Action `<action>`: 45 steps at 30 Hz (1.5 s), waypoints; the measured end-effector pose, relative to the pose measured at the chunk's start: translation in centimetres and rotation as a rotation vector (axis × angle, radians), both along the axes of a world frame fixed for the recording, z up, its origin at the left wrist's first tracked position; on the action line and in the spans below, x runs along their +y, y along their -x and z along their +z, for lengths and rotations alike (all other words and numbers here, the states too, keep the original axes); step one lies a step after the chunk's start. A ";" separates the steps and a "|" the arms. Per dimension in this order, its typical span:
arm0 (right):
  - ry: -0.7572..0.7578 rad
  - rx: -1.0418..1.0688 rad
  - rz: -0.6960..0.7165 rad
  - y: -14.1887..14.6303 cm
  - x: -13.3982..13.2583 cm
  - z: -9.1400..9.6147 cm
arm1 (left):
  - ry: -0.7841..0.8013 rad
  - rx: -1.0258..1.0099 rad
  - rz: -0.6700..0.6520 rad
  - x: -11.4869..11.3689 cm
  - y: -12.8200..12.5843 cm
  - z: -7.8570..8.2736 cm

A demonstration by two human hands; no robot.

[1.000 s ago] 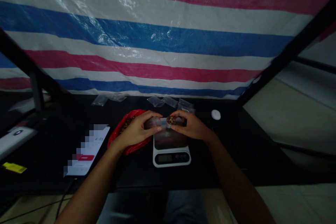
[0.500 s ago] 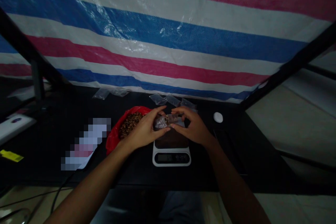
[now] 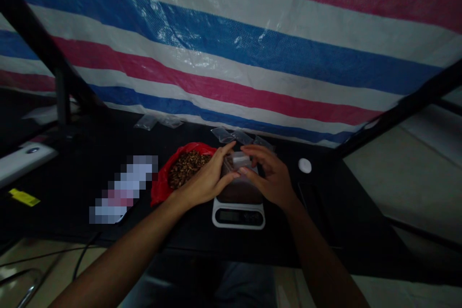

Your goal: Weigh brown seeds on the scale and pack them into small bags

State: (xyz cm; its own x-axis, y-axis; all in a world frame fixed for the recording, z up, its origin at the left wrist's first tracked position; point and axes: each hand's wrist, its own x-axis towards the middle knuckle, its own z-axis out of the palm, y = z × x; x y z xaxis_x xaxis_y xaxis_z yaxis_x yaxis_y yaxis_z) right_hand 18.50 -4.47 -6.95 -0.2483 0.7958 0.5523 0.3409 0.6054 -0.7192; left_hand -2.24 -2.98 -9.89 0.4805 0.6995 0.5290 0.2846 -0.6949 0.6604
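Observation:
Both hands meet over a small white kitchen scale [image 3: 238,215] on the black table [image 3: 72,187]. My left hand [image 3: 207,180] and my right hand [image 3: 269,175] pinch a small clear plastic bag [image 3: 238,160] between their fingertips, just above the scale's platform. The bag's contents are hard to make out. An open red bag [image 3: 163,184] full of brown pieces [image 3: 187,166] lies just left of the scale, under my left wrist.
Several empty clear bags [image 3: 238,135] lie behind the scale, two more [image 3: 157,121] further left. A white round object [image 3: 305,165] sits to the right, a blurred card [image 3: 124,187] and a yellow tag [image 3: 23,197] to the left. A striped tarp hangs behind.
Both hands have lowered the small bag toward the scale and drawn closer together around it. The view has tilted down and shifted slightly left.

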 end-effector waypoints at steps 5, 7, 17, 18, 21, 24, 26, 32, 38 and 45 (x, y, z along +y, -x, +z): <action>0.128 0.143 0.014 -0.8 0.4 0.0 | -0.009 -0.091 0.044 0.2 0.1 -0.3; 0.166 -0.006 0.028 -1.3 0.6 0.2 | 0.002 -0.139 0.077 0.3 0.1 -0.5; 0.196 -0.316 0.049 -1.7 0.7 0.0 | 0.148 -0.326 0.124 0.4 0.0 -0.1; 0.151 -0.277 0.028 -1.6 0.6 0.2 | 0.115 -0.293 0.131 0.3 0.1 -0.1; -0.001 -0.168 -0.006 -1.0 0.2 0.8 | -0.029 -0.173 0.194 0.1 0.2 0.0; -0.111 -0.144 0.016 0.3 -0.4 1.0 | -0.161 -0.067 0.236 -0.1 0.1 0.1; -0.153 -0.154 0.035 1.2 -0.7 0.8 | -0.253 -0.007 0.242 -0.3 -0.1 0.2; -0.194 -0.166 0.040 2.3 -1.0 0.2 | -0.426 0.056 0.287 -0.6 -0.6 0.3; -0.152 -0.168 -0.001 2.5 -1.3 0.0 | -0.437 0.060 0.342 -0.9 -0.8 0.3; -0.186 -0.073 -0.052 2.9 -1.7 0.2 | -0.458 0.040 0.274 -1.4 -0.8 0.7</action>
